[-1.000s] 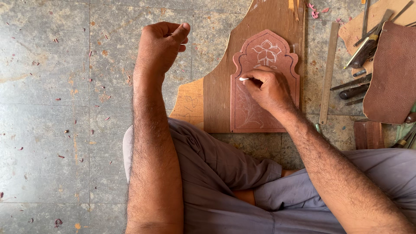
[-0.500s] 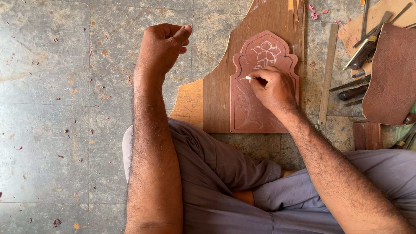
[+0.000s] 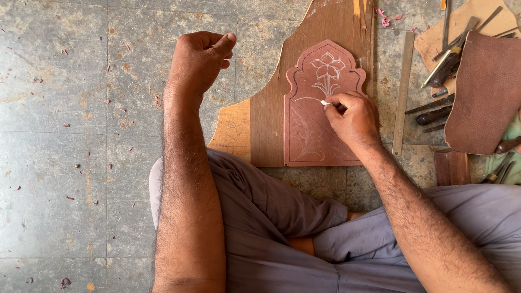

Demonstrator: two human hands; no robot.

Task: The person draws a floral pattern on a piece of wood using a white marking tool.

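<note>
Drawing on a reddish arch-shaped panel

The right hand pinches a white chalk stub against the panel, which lies on a wooden board. The left hand, loosely curled, hangs above the stone floor; a metal ruler lies just right.

— Underfoot? Grey stone floor, laid in large slabs with thin joints, mottled and scuffed, strewn with small reddish chips.

— And farther back? Flat wooden board with a curved, scalloped edge lying on the slabs. Long metal ruler just beside its right edge.

— To the far right? Brown leather sheet spread over a cluster of metal hand tools, handles poking out.

— Light? Even and soft, daylight-like, hardly any hard shadow. No walls or windows in view.
</note>
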